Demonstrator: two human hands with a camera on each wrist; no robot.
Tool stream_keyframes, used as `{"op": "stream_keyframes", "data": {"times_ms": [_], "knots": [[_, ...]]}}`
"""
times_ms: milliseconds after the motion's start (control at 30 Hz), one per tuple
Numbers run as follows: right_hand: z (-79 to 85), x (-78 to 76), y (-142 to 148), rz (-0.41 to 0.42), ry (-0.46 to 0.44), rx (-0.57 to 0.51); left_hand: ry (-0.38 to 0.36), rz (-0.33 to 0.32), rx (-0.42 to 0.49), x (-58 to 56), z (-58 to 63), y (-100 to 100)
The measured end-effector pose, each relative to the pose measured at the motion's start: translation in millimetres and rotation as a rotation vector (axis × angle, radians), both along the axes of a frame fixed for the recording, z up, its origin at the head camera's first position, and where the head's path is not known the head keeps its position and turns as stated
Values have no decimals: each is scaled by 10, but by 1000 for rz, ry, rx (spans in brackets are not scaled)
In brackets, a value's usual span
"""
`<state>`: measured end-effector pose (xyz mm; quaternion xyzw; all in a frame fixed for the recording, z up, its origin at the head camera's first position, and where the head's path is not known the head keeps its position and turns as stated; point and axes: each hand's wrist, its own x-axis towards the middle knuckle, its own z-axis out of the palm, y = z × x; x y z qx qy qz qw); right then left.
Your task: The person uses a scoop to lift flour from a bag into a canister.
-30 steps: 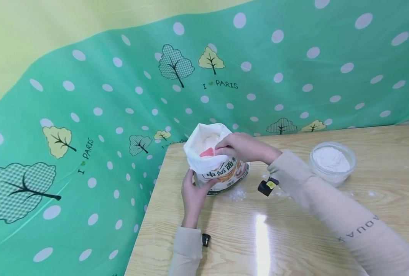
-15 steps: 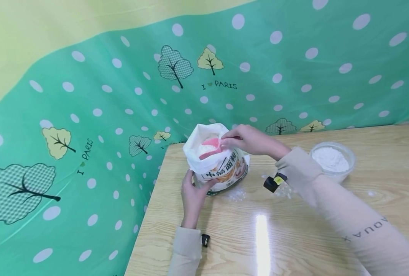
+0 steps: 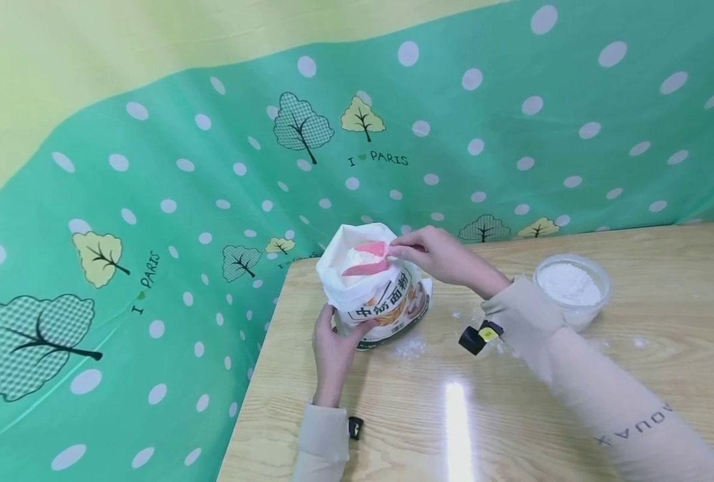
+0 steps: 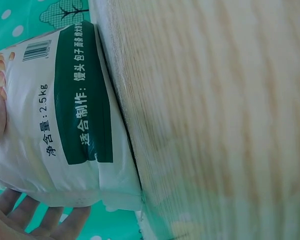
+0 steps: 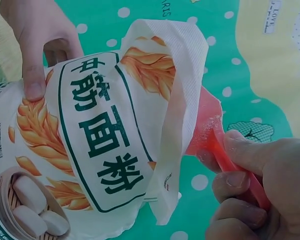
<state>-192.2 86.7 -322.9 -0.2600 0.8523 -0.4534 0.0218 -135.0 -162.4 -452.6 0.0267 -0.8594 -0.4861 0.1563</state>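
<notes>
A white flour bag (image 3: 387, 309) stands at the table's far left corner with its top open and folded outward. My left hand (image 3: 334, 348) holds its near left side. In the left wrist view, the thumb presses the printed front and the fingers (image 4: 50, 220) reach round the side. My right hand (image 3: 447, 260) grips the handle of a pink scoop (image 5: 210, 125), its fingers curled round it. In the head view the scoop, heaped with white flour (image 3: 359, 258), is at the bag's mouth. The bag's wall hides part of the scoop in the right wrist view.
A clear round bowl (image 3: 581, 317) of flour stands to the right, beyond my right forearm. Spilled flour (image 3: 409, 347) dusts the wooden table (image 3: 405, 428) near the bag. A green patterned curtain (image 3: 212, 161) hangs behind and left of the table.
The scoop has risen from inside the bag to its mouth, bringing flour with it. My right hand has shifted slightly right. My left hand keeps its hold on the bag.
</notes>
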Motion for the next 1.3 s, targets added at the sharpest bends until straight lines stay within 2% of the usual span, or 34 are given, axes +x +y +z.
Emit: {"op": "stream_keyframes", "data": {"times_ms": [367, 933, 1300], "knots": [[63, 45, 89, -31, 22, -36, 16, -3, -1, 1, -8, -10], [152, 190, 496, -98, 13, 10, 16, -4, -4, 2, 3, -14], [126, 223, 641, -110, 33, 35, 20, -7, -3, 7, 5, 3]]}}
